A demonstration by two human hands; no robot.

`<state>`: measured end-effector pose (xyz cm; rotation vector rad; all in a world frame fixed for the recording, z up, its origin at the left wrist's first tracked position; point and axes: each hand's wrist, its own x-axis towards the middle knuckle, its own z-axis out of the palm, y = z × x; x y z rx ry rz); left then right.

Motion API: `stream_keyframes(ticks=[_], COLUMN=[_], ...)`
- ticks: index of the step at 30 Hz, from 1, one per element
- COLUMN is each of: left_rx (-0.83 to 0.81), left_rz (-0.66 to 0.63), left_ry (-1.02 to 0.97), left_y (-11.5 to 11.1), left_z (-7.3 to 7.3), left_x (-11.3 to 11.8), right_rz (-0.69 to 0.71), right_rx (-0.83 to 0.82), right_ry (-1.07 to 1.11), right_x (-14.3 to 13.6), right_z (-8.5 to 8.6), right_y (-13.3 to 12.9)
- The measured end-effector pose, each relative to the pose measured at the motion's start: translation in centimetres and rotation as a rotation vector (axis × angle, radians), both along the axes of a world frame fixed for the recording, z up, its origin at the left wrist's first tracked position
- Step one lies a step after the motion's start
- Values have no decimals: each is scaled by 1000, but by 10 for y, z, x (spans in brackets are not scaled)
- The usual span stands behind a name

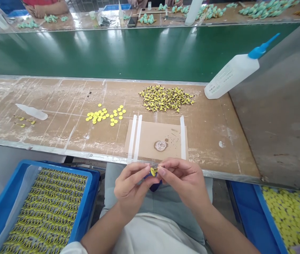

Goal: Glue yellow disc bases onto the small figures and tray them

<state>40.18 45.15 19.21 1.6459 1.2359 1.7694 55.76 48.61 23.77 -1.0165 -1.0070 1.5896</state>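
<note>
My left hand [132, 185] and my right hand [185, 180] meet just over the table's near edge, their fingertips pinched together. Between them is a small yellow disc [153, 171], gripped by my left fingers. My right thumb and forefinger close on a tiny piece against the disc; most of it is hidden by the fingers. Beyond the hands lies a cardboard sheet [150, 141] with white tape strips, bearing a round glossy blob [160, 145]. Loose yellow discs [97, 115] are scattered to its left. A pile of small yellow-and-dark pieces [166, 98] is behind it.
A white bottle with a blue nozzle [232, 76] leans against the metal panel [279, 102] at right. A clear nozzle cap [32, 111] lies left. Blue trays [89, 180] of yellow parts flank my lap. Behind runs a green belt [113, 53], with co-workers' hands beyond.
</note>
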Motion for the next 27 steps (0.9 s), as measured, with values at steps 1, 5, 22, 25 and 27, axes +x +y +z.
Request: stream_keyframes(ticks=[1,5,22,25,27], left_rx=[-6,-7,-176,-243,-312], left_rz=[1,-23,-42,85,264], left_ry=[-1,-47,-328,-494,-523], left_y=[1,3,-7,-21,-39], left_z=[1,3,3,-7,-22], left_x=[0,0,-11,-34,-63], right_rz=[-2,9,34,14,0], right_rx=[11,18,53,125,217], right_ry=[6,-10,-121,-372,-538], right_x=[-1,-2,-9,-6,-3], right_z=[1,2,-12,-30,-46], right_y=[0,-2,-8,-12,-7])
